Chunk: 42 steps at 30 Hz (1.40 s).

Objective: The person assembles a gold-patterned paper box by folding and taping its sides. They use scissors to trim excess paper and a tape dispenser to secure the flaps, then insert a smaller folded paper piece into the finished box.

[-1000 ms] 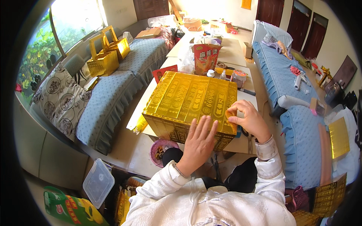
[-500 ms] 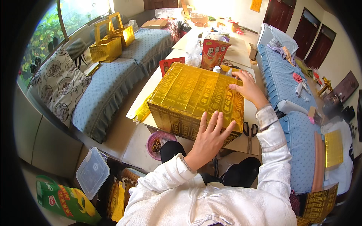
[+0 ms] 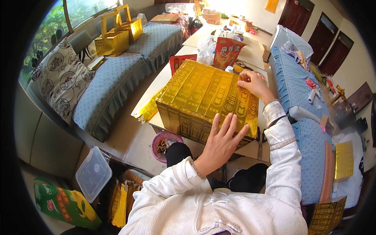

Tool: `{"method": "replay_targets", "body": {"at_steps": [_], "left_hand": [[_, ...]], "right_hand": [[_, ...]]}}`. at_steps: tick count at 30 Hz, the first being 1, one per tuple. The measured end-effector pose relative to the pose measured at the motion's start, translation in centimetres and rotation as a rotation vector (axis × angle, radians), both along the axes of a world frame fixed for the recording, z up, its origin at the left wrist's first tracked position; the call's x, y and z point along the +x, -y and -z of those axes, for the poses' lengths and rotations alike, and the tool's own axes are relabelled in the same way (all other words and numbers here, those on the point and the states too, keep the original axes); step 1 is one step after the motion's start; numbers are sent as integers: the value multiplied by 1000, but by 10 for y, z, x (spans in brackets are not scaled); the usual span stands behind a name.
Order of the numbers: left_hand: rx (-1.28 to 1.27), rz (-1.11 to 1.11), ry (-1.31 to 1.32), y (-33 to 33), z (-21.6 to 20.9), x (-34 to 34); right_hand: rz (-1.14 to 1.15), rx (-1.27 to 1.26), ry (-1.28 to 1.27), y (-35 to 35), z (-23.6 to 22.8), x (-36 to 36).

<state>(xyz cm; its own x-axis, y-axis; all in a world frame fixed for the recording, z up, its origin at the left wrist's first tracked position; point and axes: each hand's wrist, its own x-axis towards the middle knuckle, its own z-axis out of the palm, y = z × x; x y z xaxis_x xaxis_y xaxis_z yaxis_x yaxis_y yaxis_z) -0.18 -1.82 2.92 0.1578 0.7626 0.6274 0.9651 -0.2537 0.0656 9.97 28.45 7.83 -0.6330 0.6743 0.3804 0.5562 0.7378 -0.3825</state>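
Clearly, the large rectangular box covered in shiny gold, embossed-looking panels (image 3: 207, 100) lies just ahead of the hands, most of its bulk to their left. Its long axis appears to run left to right, the left end slanting slightly farther away. The left hand (image 3: 223, 138) has its fingers spread flat over the near edge, toward the right corner. The right hand (image 3: 255, 84) is bent at the far right edge, thumb close to the forefinger; whether it pinches a bit of foil, I cannot tell. The right hand is nearer the far side, the left nearer the body.

Beneath the box is a pale, smooth tabletop (image 3: 162, 84), with a red, flared paper packet (image 3: 228, 52) upright behind it. A round pink plastic basket (image 3: 155, 148) sits below the near edge. Blue quilted sofas (image 3: 117, 84) flank the room, two gold handled baskets (image 3: 112, 44) resting on the left one.
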Motion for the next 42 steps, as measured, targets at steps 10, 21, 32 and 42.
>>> {"method": "replay_targets", "body": {"at_steps": [10,21,32,42], "left_hand": [[-4,3,8,-2,0,-3],[-15,-8,-15,-3,1,-5],[-8,7,-12,-2,1,-8],[-16,13,-26,-2,-5,-5]], "right_hand": [[-1,12,-71,-2,4,-9],[-57,-159,-182,-3,15,-12],[54,-49,-325,18,14,-5],[61,-186,-699,114,48,83]]}}
